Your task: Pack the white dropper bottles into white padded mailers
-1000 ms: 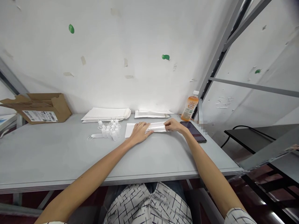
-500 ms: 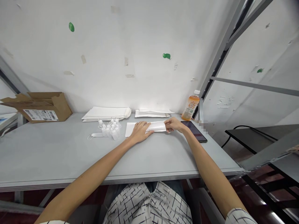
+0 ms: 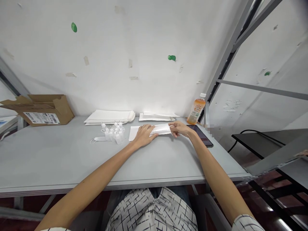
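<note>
A white padded envelope (image 3: 160,129) lies crosswise on the grey table, bulging a little at its right part. My left hand (image 3: 143,134) rests across its middle, fingers along the far edge and thumb along the near edge, holding it against the table. With bent fingers, my right hand (image 3: 177,128) grips the envelope's right end; some fingertips are hidden at its mouth. Whether anything is inside I cannot tell. To the left of my left hand stands a cluster of small white plastic bottles (image 3: 112,134), with a white tag-like piece (image 3: 99,139) beside them.
Stacks of white envelopes (image 3: 109,117) and flat white packets (image 3: 157,116) lie along the wall. An open cardboard box (image 3: 48,110) stands at the far left. A drink bottle (image 3: 196,110) and a dark tablet (image 3: 201,136) are at the right, near a metal frame (image 3: 227,61).
The envelope's right part has risen slightly and bulges more. My right fingers have shifted a little at its end; my left hand stays almost in place.
</note>
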`<state>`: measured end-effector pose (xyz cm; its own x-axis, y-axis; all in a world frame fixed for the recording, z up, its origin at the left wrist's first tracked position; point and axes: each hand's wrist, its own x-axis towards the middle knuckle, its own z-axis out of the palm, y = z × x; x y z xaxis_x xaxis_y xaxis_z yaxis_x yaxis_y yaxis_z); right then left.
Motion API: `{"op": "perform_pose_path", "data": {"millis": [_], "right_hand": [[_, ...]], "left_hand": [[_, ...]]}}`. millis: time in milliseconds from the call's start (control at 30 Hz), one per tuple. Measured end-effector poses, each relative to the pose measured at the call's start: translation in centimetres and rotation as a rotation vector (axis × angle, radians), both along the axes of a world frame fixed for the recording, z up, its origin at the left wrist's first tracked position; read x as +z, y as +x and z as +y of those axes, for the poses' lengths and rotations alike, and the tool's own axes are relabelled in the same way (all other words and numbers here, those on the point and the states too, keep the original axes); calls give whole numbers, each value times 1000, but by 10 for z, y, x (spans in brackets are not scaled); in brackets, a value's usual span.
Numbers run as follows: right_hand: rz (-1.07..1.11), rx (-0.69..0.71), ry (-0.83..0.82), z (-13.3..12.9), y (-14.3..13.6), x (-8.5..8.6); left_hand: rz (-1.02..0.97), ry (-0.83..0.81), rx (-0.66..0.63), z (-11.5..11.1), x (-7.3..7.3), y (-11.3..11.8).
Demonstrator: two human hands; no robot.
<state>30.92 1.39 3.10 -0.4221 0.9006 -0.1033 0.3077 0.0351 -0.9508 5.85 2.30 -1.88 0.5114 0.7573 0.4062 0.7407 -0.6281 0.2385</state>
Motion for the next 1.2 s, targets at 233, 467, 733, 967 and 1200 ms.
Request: {"op": "perform_pose_path", "data": {"millis": [233,467,733,967,1200], "right_hand": [[30,-115,27,2,2,2],[316,-537,366,9,7,13],[144,-410,195,-1,-2,19],[397,-457,300,-1,3,28],[502,-474,294,0,3,25]], "left_hand": [[-31,27,10,-2,2,2],[-214,126,74,-4,11,4],[-249,189,54,-5,9,6],[-199,280,58,-7,15,6],[-112,141,83,-6,16,2]]}}
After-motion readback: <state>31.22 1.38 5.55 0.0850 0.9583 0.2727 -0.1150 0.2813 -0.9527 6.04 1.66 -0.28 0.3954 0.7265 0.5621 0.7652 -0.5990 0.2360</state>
